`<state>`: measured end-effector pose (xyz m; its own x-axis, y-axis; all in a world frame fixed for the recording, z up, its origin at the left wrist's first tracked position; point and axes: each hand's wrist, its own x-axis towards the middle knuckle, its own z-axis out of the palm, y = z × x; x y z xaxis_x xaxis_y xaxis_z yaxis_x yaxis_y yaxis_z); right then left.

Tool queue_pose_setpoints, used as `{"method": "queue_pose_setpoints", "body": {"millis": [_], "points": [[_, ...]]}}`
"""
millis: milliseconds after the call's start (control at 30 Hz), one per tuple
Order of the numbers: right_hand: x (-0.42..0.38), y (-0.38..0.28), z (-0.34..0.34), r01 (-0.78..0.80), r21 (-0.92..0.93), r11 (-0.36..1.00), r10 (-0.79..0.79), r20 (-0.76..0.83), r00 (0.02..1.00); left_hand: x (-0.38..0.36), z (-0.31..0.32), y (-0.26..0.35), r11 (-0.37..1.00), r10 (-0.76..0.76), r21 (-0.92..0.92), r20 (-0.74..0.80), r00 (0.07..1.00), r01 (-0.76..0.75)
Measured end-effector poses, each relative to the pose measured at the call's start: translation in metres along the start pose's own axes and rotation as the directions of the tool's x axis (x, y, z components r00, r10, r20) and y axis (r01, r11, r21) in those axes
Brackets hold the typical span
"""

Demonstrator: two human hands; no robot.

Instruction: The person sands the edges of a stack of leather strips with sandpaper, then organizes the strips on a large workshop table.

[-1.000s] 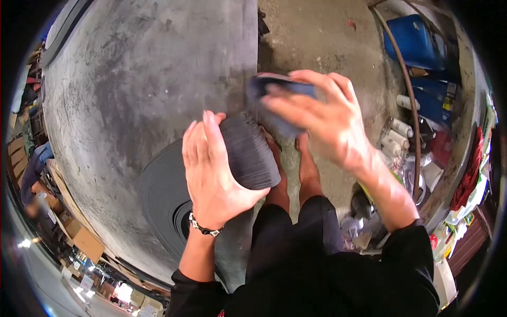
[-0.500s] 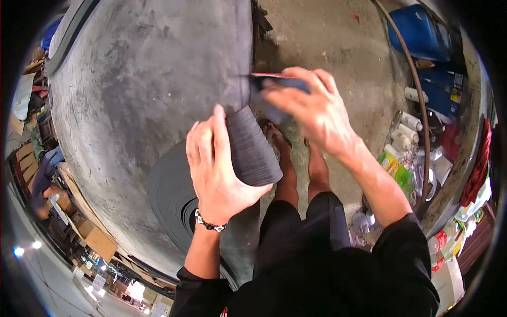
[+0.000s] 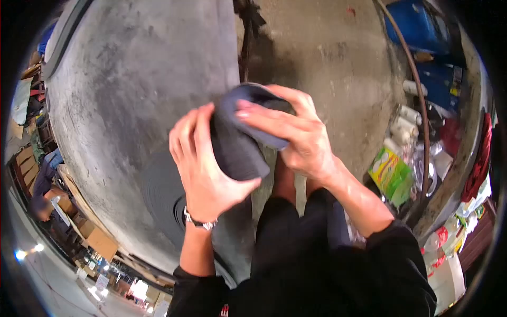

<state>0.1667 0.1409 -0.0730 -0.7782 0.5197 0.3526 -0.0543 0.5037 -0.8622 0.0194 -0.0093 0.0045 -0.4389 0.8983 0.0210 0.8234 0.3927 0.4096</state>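
My left hand (image 3: 203, 164) is wrapped around a thick black layered bundle of strip (image 3: 235, 150), its thumb along the near side and its fingers on the far side. My right hand (image 3: 301, 129) grips a dark blue-grey band (image 3: 231, 103), which bends in a curve over the bundle's far end. The right fingers lie inside this curve, and some blur hides where band and bundle meet. Beneath the left hand, a large flat coil of black strip (image 3: 158, 193) lies on the grey tabletop (image 3: 142, 63).
Right of the tabletop edge is the concrete floor (image 3: 338, 90). A blue container (image 3: 417, 26), white bottles (image 3: 405, 124), a green-yellow packet (image 3: 391, 171) and a brown hose (image 3: 417, 79) are along the right. A person (image 3: 42, 206) and cardboard boxes (image 3: 97, 240) are at the left.
My right hand has moved left and down, bringing the blurred dark piece against the bundle, where it now curves over the top. The left hand and bundle have shifted slightly left.
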Motion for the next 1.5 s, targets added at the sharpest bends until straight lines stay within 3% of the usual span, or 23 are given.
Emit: {"method": "queue_pose_setpoints", "body": {"millis": [33, 100, 167, 200, 300, 333, 400, 467, 500, 567, 667, 700, 767, 867, 967, 1000, 1100, 1133, 1233, 1300, 1367, 1433, 1500], "points": [[0.007, -0.013, 0.003, 0.053, -0.014, 0.998, -0.053, 0.024, 0.998, -0.003, 0.004, -0.006, 0.999, 0.041, -0.011, -0.028, 0.999, -0.041], [-0.004, 0.004, 0.01, -0.063, -0.073, 0.995, 0.065, 0.023, 0.998, 0.0, -0.002, -0.003, 0.999, 0.028, 0.019, -0.003, 1.0, -0.028], [-0.046, 0.048, -0.002, -0.282, -0.34, 0.897, 0.345, 0.138, 0.929, 0.0, -0.004, -0.004, 1.0, 0.023, -0.013, -0.029, 0.999, -0.023], [-0.073, 0.057, -0.021, -0.387, -0.339, 0.858, 0.453, 0.142, 0.88, -0.001, -0.011, -0.004, 0.999, 0.014, -0.051, -0.053, 0.999, -0.016], [-0.145, 0.052, -0.101, -0.346, -0.474, 0.81, 0.453, 0.13, 0.882, 0.004, -0.058, -0.011, 0.977, 0.003, -0.205, -0.217, 0.976, -0.049], [-0.164, 0.041, -0.127, -0.395, -0.513, 0.762, 0.505, 0.089, 0.859, 0.001, -0.083, -0.017, 0.941, -0.066, -0.337, -0.237, 0.969, -0.018], [-0.23, 0.05, -0.181, -0.517, -0.626, 0.584, 0.668, 0.008, 0.744, -0.01, -0.128, -0.036, 0.833, -0.097, -0.548, -0.281, 0.955, -0.077], [-0.255, 0.034, -0.224, -0.663, -0.63, 0.404, 0.839, -0.033, 0.543, -0.032, -0.156, -0.058, 0.738, -0.092, -0.652, -0.353, 0.931, -0.174], [-0.312, 0.063, -0.244, -0.585, -0.703, 0.404, 0.728, -0.139, 0.671, -0.043, -0.165, -0.06, 0.7, -0.09, -0.679, -0.391, 0.916, -0.222], [-0.325, 0.046, -0.258, -0.705, -0.643, 0.299, 0.799, -0.235, 0.553, -0.062, -0.187, -0.058, 0.589, -0.111, -0.762, -0.407, 0.906, -0.27], [-0.32, 0.022, -0.241, -0.814, -0.54, 0.215, 0.88, -0.254, 0.401, -0.087, -0.207, -0.063, 0.463, -0.207, -0.839, -0.415, 0.886, -0.285], [-0.313, 0.023, -0.24, -0.761, -0.631, 0.152, 0.928, -0.174, 0.33, -0.093, -0.209, -0.069, 0.434, -0.219, -0.85, -0.422, 0.88, -0.299], [-0.297, 0.019, -0.222, -0.636, -0.739, 0.223, 0.882, -0.126, 0.455, -0.104, -0.217, -0.076, 0.381, -0.248, -0.864, -0.44, 0.863, -0.33], [-0.253, 0.01, -0.201, -0.631, -0.65, 0.424, 0.821, -0.018, 0.57, -0.116, -0.225, -0.08, 0.309, -0.289, -0.882, -0.444, 0.848, -0.357], [-0.214, 0.002, -0.184, -0.677, -0.567, 0.47, 0.804, -0.041, 0.593, -0.12, -0.227, -0.086, 0.258, -0.306, -0.89, -0.444, 0.842, -0.376], [-0.205, 0.002, -0.183, -0.613, -0.626, 0.481, 0.787, 0.0, 0.617, -0.121, -0.229, -0.086, 0.262, -0.32, -0.892, -0.44, 0.839, -0.368], [-0.188, -0.009, -0.179, -0.672, -0.543, 0.504, 0.784, -0.038, 0.619, -0.123, -0.233, -0.093, 0.228, -0.281, -0.894, -0.439, 0.853, -0.385], [-0.184, -0.013, -0.178, -0.636, -0.592, 0.496, 0.773, -0.033, 0.634, -0.122, -0.233, -0.095, 0.202, -0.254, -0.896, -0.439, 0.862, -0.397], [-0.192, -0.026, -0.177, -0.676, -0.659, 0.331, 0.831, -0.135, 0.539, -0.121, -0.235, -0.099, 0.274, -0.173, -0.882, -0.436, 0.883, -0.383], [-0.196, -0.036, -0.177, -0.677, -0.644, 0.355, 0.845, -0.089, 0.528, -0.117, -0.238, -0.097, 0.293, -0.115, -0.868, -0.447, 0.887, -0.4], [-0.212, -0.024, -0.181, -0.696, -0.66, 0.283, 0.868, -0.132, 0.478, -0.111, -0.236, -0.086, 0.278, -0.142, -0.889, -0.413, 0.899, -0.364], [-0.213, -0.026, -0.182, -0.655, -0.666, 0.358, 0.836, -0.084, 0.542, -0.105, -0.228, -0.081, 0.351, -0.104, -0.865, -0.417, 0.903, -0.359], [-0.2, -0.025, -0.183, -0.67, -0.658, 0.344, 0.859, -0.068, 0.508, -0.096, -0.219, -0.074, 0.418, -0.079, -0.841, -0.41, 0.909, -0.343]]}}
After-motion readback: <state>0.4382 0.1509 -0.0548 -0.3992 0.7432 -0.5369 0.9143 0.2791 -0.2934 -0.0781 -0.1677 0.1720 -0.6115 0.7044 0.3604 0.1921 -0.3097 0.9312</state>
